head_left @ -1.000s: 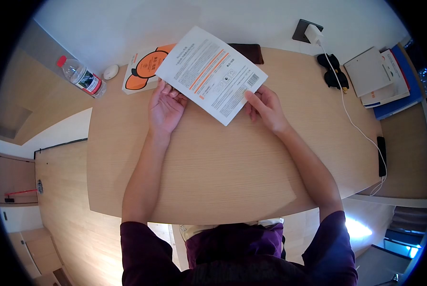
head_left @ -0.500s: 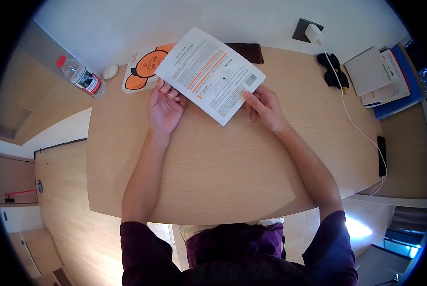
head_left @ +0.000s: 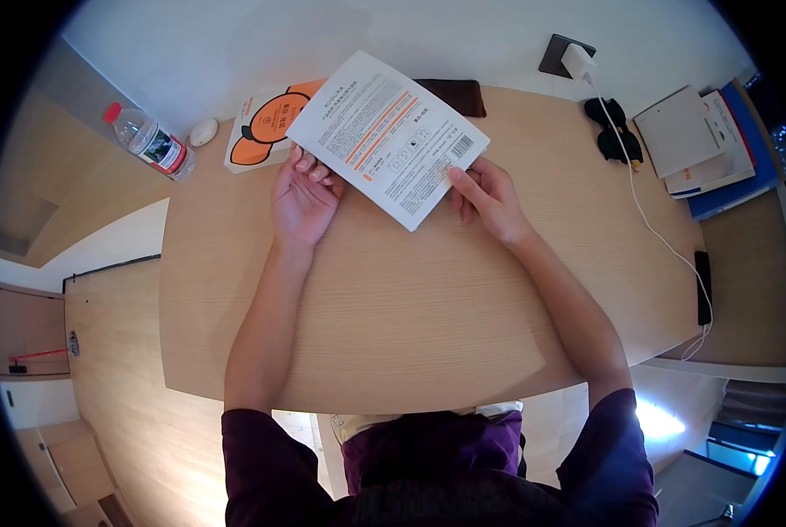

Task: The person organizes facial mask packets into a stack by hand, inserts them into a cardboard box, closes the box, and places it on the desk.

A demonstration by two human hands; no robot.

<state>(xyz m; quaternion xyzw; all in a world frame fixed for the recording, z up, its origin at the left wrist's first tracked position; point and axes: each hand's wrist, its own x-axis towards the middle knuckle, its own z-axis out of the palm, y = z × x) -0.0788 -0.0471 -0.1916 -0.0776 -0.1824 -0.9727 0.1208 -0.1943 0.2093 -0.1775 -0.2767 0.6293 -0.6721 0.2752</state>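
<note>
A flat white packet (head_left: 384, 140) with printed text, orange lines and a barcode is held tilted above the desk, its printed side toward me. At its lower right edge, my right hand (head_left: 491, 200) grips it, the thumb on top and the other fingers mostly hidden beneath. My left hand (head_left: 307, 198) is palm up at the left edge, fingers curled against the packet; the fingertips are partly out of sight. Behind the packet lies a white box with orange fruit-like shapes (head_left: 270, 119), partly covered by it.
On the left of the wooden desk (head_left: 393, 334) are a red-capped bottle (head_left: 151, 142) and a white round object (head_left: 203, 133). A dark pouch (head_left: 459, 97) lies at the back. Sunglasses (head_left: 612, 132), a charger cable (head_left: 648, 215) and stacked books (head_left: 705, 145) occupy the right.
The packet has shifted very slightly in my hands. Both hands keep nearly the same place and grip.
</note>
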